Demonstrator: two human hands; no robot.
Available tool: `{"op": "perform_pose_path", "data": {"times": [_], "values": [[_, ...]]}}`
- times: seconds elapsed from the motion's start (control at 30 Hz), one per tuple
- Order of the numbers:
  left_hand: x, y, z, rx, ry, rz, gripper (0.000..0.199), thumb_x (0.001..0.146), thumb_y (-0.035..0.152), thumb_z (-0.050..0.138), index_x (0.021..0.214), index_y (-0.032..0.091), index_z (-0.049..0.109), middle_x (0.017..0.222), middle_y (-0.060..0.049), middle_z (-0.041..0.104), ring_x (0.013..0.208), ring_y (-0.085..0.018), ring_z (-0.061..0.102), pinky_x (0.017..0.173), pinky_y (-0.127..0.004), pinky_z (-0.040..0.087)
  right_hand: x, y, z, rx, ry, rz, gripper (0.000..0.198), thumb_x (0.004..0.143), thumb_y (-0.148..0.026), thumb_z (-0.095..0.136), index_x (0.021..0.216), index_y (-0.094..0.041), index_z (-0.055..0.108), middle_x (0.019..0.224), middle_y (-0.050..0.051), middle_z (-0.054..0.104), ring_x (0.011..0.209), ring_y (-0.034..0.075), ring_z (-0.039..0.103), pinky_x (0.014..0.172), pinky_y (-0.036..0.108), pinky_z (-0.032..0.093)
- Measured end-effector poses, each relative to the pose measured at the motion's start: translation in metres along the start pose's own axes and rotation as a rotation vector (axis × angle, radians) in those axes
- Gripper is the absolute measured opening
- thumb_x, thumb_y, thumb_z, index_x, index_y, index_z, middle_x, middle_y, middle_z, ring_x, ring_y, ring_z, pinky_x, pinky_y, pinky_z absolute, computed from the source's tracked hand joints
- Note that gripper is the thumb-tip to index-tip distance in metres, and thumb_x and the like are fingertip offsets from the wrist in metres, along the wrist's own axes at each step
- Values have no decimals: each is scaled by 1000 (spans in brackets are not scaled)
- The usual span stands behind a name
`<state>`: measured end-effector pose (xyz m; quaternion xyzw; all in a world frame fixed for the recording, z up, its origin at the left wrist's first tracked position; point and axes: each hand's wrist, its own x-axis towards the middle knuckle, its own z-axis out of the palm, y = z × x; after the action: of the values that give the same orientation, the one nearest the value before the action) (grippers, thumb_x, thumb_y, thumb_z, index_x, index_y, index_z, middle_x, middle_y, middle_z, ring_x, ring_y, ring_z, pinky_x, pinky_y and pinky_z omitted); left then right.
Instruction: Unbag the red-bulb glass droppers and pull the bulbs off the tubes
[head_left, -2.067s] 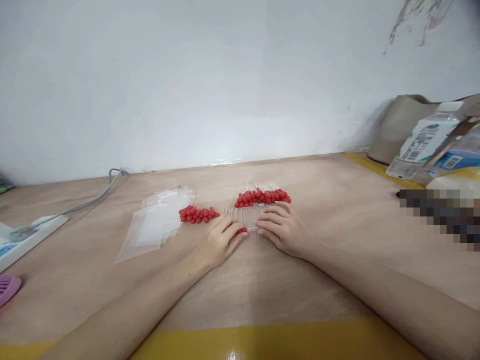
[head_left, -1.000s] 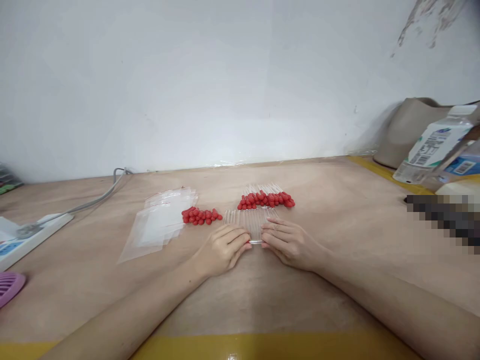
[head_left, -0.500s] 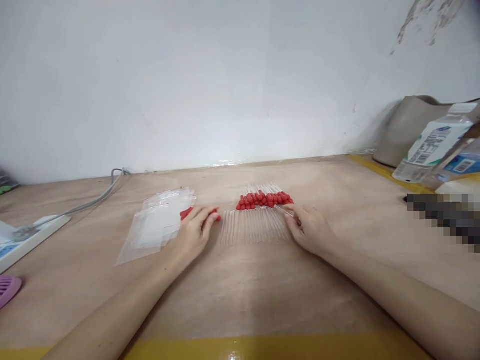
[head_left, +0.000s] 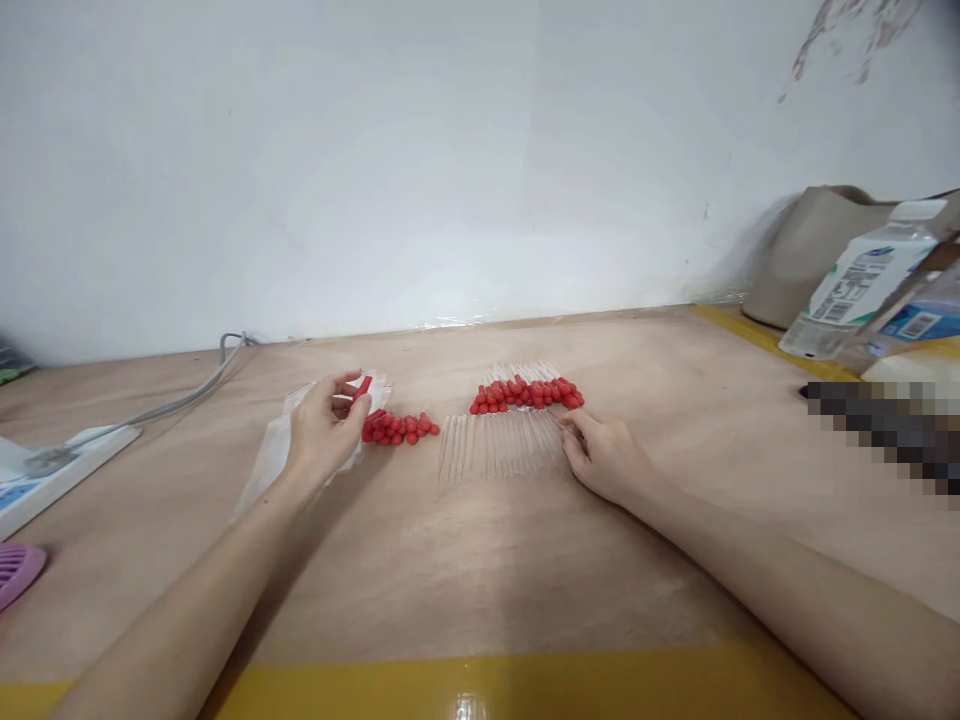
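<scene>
My left hand (head_left: pixel 330 420) is raised over the plastic bags, its thumb and fingers closed on a red rubber dropper bulb (head_left: pixel 363 387). Just right of it lies a loose heap of red bulbs (head_left: pixel 401 430). Clear glass dropper tubes (head_left: pixel 499 447) rest side by side in a row at the middle. Behind them are several assembled droppers (head_left: pixel 527 394), red bulbs toward me and clear tubes pointing to the wall. My right hand (head_left: pixel 609 452) rests at the right end of the row, fingertips pinched on a thin glass tube that is mostly hidden.
Flat clear zip bags (head_left: pixel 266 465) lie partly under my left forearm. A power strip (head_left: pixel 82 465) with a grey cable (head_left: pixel 176 403) is at the left, near a pink slotted object (head_left: pixel 19 575). Bottles (head_left: pixel 855 275) and a beige bin (head_left: pixel 784 255) stand at the back right.
My left hand has lifted from the bulb heap and moved left, with one red bulb now in its fingers. My right hand has shifted slightly, the tube in it showing less.
</scene>
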<state>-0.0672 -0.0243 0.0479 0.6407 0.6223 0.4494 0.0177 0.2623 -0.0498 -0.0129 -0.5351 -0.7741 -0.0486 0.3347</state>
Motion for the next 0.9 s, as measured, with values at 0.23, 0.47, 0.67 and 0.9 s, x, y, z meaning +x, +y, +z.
{"op": "perform_pose_path", "data": {"times": [0.23,0.47,0.67,0.9], "values": [[11,-22,-6,42,-30,-20,37,71,42,56,100,19,53,80,-1,62,67,-14,56,59,-25,44,-1,-5,0,41,6,-35,20,79,-20,41,84,-13,59,66,5,59,56,15,52,56,26,38],[-8,11,6,408,-184,467,25,79,38,48,97,22,57,81,-3,64,77,-20,55,73,-34,40,-1,-5,1,18,-4,-56,22,81,-33,47,85,-15,58,72,6,59,62,16,54,61,27,38],[-11,9,16,619,-192,656,27,84,39,42,80,23,64,81,-6,63,79,-23,52,74,-39,33,-3,-8,-1,-19,19,-69,27,83,-40,45,84,-16,58,73,5,59,68,17,56,65,28,37],[-11,6,15,659,-166,700,30,81,48,46,89,25,64,96,-7,59,90,-25,50,81,-41,33,-3,-8,-2,-42,-9,-51,29,84,-42,44,85,-17,58,75,4,61,67,16,56,66,29,33]]}}
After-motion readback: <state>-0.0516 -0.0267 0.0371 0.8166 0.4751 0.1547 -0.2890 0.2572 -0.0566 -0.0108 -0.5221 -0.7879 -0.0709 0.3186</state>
